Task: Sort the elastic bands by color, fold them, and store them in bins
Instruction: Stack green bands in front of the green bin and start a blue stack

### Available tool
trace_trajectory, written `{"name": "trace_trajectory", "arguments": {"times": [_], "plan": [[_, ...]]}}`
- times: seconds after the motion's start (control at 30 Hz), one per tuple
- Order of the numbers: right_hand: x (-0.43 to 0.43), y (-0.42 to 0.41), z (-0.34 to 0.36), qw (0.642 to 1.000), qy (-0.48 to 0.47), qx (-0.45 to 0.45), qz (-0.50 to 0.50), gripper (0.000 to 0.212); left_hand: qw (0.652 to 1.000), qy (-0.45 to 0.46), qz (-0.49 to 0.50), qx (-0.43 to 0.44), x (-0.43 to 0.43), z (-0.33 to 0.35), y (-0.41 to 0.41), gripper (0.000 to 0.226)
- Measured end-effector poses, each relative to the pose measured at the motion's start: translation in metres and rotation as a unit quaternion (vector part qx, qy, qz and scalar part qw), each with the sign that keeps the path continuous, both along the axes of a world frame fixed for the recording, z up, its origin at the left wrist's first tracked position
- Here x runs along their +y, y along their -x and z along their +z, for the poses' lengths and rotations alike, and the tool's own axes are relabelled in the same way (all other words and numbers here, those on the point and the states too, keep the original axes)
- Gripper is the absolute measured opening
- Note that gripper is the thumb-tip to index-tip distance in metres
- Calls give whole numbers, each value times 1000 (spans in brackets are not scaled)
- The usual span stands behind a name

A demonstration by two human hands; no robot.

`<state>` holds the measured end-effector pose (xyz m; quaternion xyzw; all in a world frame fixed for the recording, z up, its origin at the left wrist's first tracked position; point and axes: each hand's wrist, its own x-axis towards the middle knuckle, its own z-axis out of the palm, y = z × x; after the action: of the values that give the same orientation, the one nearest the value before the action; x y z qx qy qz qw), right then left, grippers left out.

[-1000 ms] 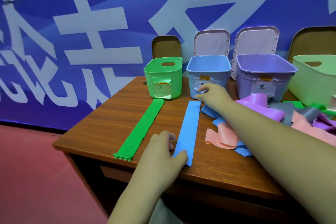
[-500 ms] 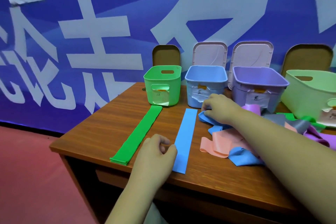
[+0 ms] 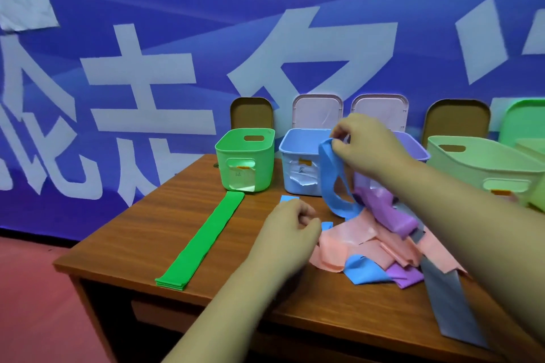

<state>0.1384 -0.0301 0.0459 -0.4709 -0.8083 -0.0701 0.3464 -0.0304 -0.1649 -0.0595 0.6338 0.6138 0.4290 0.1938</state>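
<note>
1. The wooden surface (image 3: 124, 233) shows bare wood to the left of the folded green band (image 3: 200, 242). That band lies flat and straight, its far end just in front of the green bin (image 3: 244, 159) and its near end close to the front edge.
2. Along the back, close together, stand the green bin, a blue bin (image 3: 300, 162), a purple bin (image 3: 413, 150) and a pale green bin (image 3: 483, 165).
3. A heap of loose bands (image 3: 380, 247) crowds the right half, and a grey band (image 3: 451, 303) trails from it toward the front edge.
4. The right hand (image 3: 365, 144) is raised before the blue bin. Its fingers (image 3: 343, 150) pinch the top of a blue band (image 3: 333, 186), which hangs in a loop down to the heap.
5. The left hand (image 3: 292, 227) hovers between the green band and the heap, curled over a flat blue strip (image 3: 289, 199). I cannot tell whether it grips anything.
</note>
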Motion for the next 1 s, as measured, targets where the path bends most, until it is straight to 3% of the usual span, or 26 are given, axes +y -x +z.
{"name": "trace_trajectory", "arguments": {"times": [0.2, 0.3, 0.37, 0.53, 0.67, 1.0], "plan": [[-28, -20, 47, 997, -61, 56, -8, 9, 999, -19, 5, 29, 46, 22, -44, 66], [-43, -26, 62, 994, -67, 83, -3, 8, 999, -19, 33, 16, 59, 26, -55, 82], [-50, -31, 68, 992, -61, 109, -4, 6, 999, -14, 48, 18, 65, 26, -58, 75], [-67, -40, 85, 984, -54, 168, 14, 5, 999, -9, 51, 15, 68, 23, -61, 15], [-75, -41, 99, 974, -40, 220, 20, 7, 1000, -10, 27, -1, 58, 21, -62, 22], [-71, -35, 107, 955, -24, 295, 23, 13, 998, 47, 14, -45, 21, 8, -45, 14]]}}
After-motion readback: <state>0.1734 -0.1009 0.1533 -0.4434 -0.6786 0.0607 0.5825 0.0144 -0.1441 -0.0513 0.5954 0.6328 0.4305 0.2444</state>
